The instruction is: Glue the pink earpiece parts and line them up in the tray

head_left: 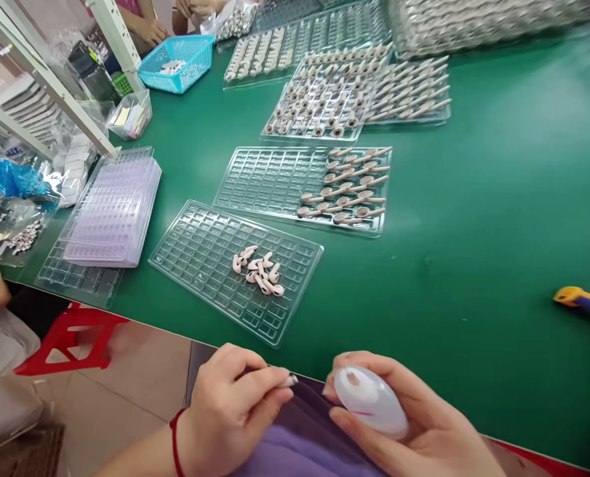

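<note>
My left hand point(240, 404), with a red cord at its wrist, is closed in a pinch on a small pale piece point(290, 381). Only the tip shows past the fingers, so its kind is unclear. In my right hand point(414, 417), thumb and fingers wrap around a translucent white rounded object point(372, 402), bottle-like, with a pink mark on its side. Both hands are in front of the table's near edge, apart from each other. Beyond them, a clear plastic tray point(195, 258) carries a loose pile of pale earbud shells point(260, 268).
Behind it lies another clear tray point(265, 175) with earbud-like parts at its right end. More filled trays point(319, 96) stand farther back. A blue basket point(185, 66), stacked lilac trays point(111, 212) and a metal post are left. A yellow-and-blue handled tool point(581, 301) lies right. Other people's hands point(153, 32) are at the far side.
</note>
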